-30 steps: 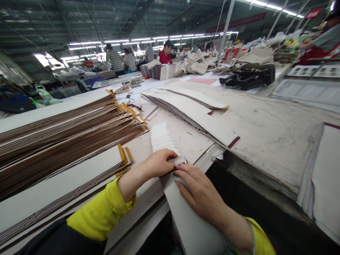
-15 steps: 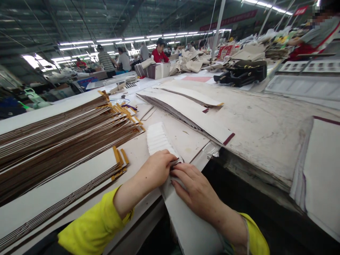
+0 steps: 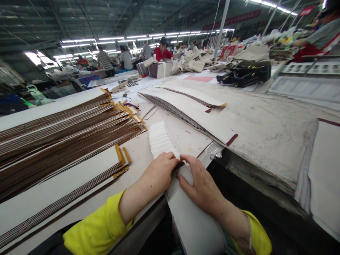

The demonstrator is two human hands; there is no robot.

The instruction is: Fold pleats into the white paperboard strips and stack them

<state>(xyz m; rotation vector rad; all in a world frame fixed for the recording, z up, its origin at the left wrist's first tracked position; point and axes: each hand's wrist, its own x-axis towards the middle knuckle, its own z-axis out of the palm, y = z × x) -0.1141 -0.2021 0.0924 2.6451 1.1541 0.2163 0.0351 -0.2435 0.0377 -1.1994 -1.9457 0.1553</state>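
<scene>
The pale panel [image 3: 195,219] lies on the near side of the ribbed white pile [image 3: 160,136], its far end meeting that pile and its near end running down past the edge of the desk [image 3: 191,141] toward the person's body; whether panel and pile are joined cannot be told. The left hand [image 3: 162,171], at the near end of the ribbed pile, is narrow, its fingers bunched over the panel's far end, where a small dark edge shows beneath the fingertips, and it appears to hold that edge. The right hand [image 3: 200,182], nearer the person and to the right of the pile, is partly wide: thumb and forefinger stand apart in an arch, with the panel's surface visible between them. Here is the change: 0.5 s ago those right fingers lay flat and close together across the panel, while the left hand has stayed at the same end. This suggests that the right hand is shifting its hold, with the left keeping the edge in place, and that handling of this end is unfinished. Left of the ribbed pile lie brown-edged panels [image 3: 66,148] with yellow tabs [image 3: 118,153]; right of it and beyond, a maroon-ended stack [image 3: 202,120] rests undisturbed.
</scene>
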